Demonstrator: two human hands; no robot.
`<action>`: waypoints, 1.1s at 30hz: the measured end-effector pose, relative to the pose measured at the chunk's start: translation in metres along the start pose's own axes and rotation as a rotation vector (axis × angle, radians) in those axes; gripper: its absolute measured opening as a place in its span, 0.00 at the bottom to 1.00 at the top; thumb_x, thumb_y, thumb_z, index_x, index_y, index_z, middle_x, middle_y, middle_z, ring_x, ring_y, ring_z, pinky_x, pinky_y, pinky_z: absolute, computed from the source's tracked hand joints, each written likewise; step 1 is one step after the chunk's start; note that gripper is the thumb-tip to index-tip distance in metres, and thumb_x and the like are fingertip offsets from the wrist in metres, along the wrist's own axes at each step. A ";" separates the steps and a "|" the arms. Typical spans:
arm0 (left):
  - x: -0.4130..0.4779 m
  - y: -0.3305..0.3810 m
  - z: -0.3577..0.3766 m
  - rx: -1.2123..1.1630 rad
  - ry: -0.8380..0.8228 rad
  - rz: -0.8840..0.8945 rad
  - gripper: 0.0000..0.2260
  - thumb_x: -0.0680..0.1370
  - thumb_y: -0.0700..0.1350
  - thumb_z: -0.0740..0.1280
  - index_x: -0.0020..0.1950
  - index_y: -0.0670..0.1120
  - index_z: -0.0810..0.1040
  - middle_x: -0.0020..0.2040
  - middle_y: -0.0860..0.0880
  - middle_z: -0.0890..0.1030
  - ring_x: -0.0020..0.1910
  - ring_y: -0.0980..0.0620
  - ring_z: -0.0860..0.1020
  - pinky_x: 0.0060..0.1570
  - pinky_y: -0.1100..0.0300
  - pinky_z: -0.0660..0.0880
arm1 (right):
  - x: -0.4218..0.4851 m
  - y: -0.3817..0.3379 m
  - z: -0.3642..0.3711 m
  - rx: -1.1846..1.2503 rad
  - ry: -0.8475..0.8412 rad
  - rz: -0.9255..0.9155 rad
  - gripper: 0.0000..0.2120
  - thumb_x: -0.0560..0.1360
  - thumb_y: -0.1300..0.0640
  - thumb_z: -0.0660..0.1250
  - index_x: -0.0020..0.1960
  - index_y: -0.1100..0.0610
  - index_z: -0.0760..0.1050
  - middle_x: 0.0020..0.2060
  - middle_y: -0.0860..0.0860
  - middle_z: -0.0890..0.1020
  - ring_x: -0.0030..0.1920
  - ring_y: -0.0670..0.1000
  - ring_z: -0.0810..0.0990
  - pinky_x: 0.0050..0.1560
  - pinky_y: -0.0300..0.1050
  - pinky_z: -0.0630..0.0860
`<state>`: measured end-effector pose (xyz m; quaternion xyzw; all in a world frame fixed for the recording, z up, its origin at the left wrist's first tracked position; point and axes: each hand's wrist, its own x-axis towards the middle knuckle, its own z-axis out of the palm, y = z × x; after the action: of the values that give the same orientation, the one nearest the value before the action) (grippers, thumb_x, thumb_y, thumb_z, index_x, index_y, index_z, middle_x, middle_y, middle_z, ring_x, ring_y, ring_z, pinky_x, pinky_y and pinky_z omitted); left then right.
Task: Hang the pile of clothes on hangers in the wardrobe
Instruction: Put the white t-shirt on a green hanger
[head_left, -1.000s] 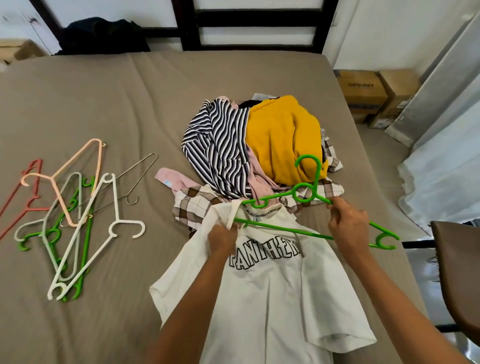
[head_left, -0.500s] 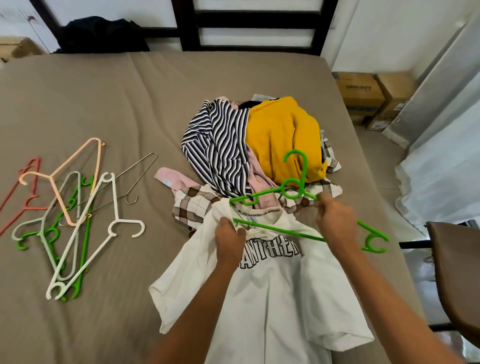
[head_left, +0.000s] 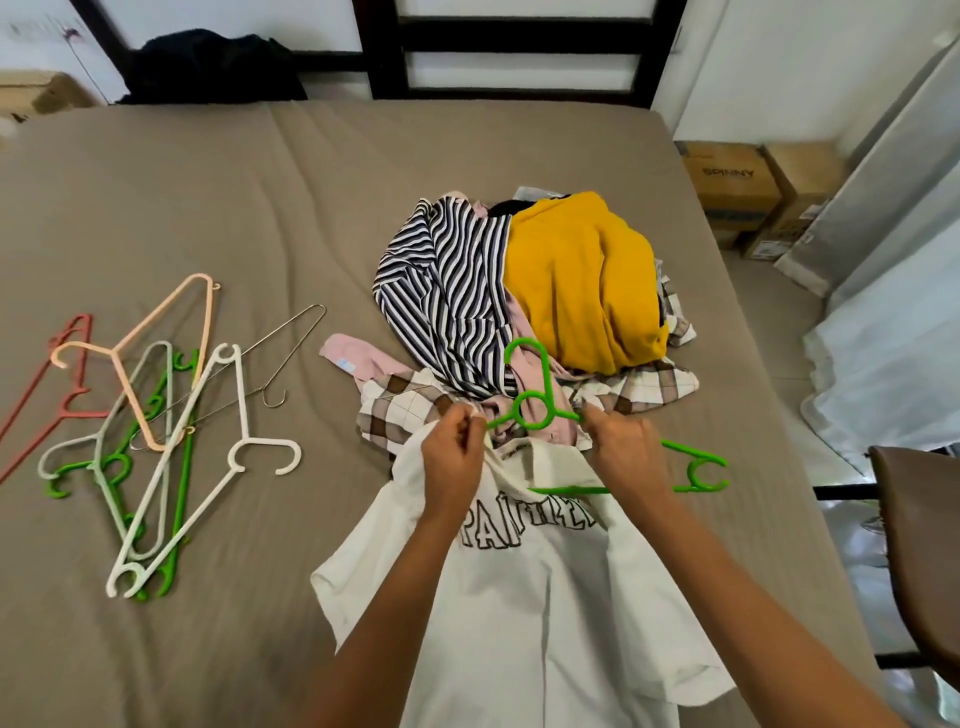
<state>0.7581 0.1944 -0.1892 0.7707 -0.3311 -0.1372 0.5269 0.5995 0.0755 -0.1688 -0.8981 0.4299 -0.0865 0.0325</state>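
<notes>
- The green hanger has slid left across the pile. Its hook, earlier in front of the yellow garment, now lies over the pink and striped clothes.
- The hanger's left arm, fully exposed before, now ends out of sight at the collar of the white T-shirt, and most of its bottom bar is covered by fabric.
- The right hand, gripping the hanger's right arm, has travelled left with it.
- The left hand has lifted the collar edge it pinches, drawing it up and away.
- The chest lettering, flat and readable earlier, is now bunched and partly folded under.
</notes>
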 end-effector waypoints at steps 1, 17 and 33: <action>0.000 0.002 0.001 0.016 -0.049 0.047 0.11 0.79 0.42 0.63 0.37 0.47 0.66 0.30 0.55 0.66 0.31 0.59 0.65 0.32 0.66 0.61 | 0.000 -0.002 0.004 0.009 -0.021 -0.025 0.14 0.57 0.69 0.73 0.38 0.56 0.75 0.25 0.54 0.78 0.25 0.58 0.77 0.28 0.42 0.65; 0.019 -0.037 -0.044 0.439 -0.586 0.069 0.21 0.79 0.55 0.61 0.67 0.46 0.72 0.52 0.40 0.81 0.52 0.41 0.78 0.48 0.51 0.73 | -0.010 -0.035 0.036 0.451 0.094 0.182 0.14 0.72 0.54 0.68 0.57 0.55 0.76 0.54 0.55 0.76 0.55 0.55 0.72 0.53 0.49 0.64; 0.009 -0.051 -0.065 0.427 -0.384 0.024 0.11 0.80 0.47 0.60 0.54 0.42 0.76 0.43 0.42 0.81 0.43 0.43 0.78 0.37 0.59 0.64 | -0.010 -0.080 0.096 0.600 -0.515 0.681 0.46 0.61 0.44 0.79 0.66 0.65 0.60 0.64 0.61 0.68 0.66 0.62 0.67 0.63 0.52 0.67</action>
<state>0.8200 0.2465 -0.2070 0.8201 -0.4553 -0.2014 0.2820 0.6725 0.1320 -0.2540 -0.6508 0.6319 0.0334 0.4196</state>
